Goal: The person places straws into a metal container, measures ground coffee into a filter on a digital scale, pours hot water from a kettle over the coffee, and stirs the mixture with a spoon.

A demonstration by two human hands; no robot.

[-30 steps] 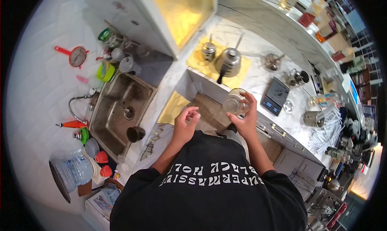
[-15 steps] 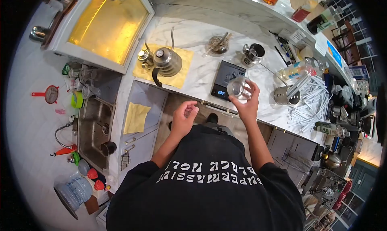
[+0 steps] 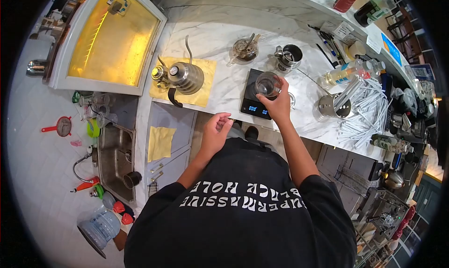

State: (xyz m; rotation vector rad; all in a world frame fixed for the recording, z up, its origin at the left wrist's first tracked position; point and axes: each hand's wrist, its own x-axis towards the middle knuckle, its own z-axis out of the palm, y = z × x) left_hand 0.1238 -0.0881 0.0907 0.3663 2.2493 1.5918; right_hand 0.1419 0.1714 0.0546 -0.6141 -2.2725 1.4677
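Note:
My right hand (image 3: 278, 104) grips a small clear glass (image 3: 268, 84) by its side, thumb and fingers around it. The glass is over the upper part of a black digital scale (image 3: 251, 103) with lit digits; I cannot tell whether its base touches the scale. My left hand (image 3: 216, 130) hangs in front of the counter edge, fingers loosely bent, with nothing in it. Just beyond the scale stand a metal pitcher (image 3: 288, 57) and a glass vessel (image 3: 245, 49) with something dark and a spoon-like handle in it.
A gooseneck kettle (image 3: 187, 78) stands on a yellow cloth (image 3: 206, 80) at left. To the right are a perforated metal holder (image 3: 333, 105), a heap of wrapped straws (image 3: 367, 111) and bottles (image 3: 348, 72). A sink (image 3: 114, 151) lies at far left, an espresso machine (image 3: 388, 219) at far right.
My right hand has moved the glass a little left and away from me, from the scale's near corner to over its platform. The left hand stays about where it was.

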